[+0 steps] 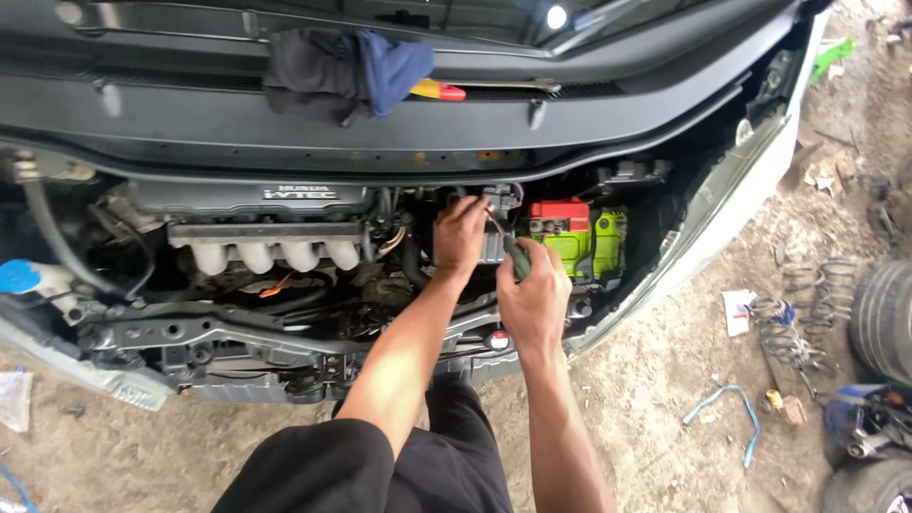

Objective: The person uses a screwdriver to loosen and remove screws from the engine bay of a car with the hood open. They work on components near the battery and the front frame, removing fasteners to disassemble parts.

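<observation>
The right hand [534, 302] is closed around the dark handle of a thin metal screwdriver [508, 249], whose shaft points to 11 o'clock. The left hand [461, 233], fingers bent, presses on a dark box-shaped engine part [496, 239] just beside it. At 3 o'clock sits a green rectangular battery with a red cover [575, 237]. At 12 o'clock a dark cloth [332, 71] lies on the cowl edge; bare sandy ground [665, 380] opens at 5 o'clock.

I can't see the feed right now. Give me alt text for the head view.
Two bare hands reach into an open car engine bay: the left hand rests on a dark box beside the green and red battery, and the right hand grips a dark-handled tool. A dark cloth lies on the cowl above.
</observation>
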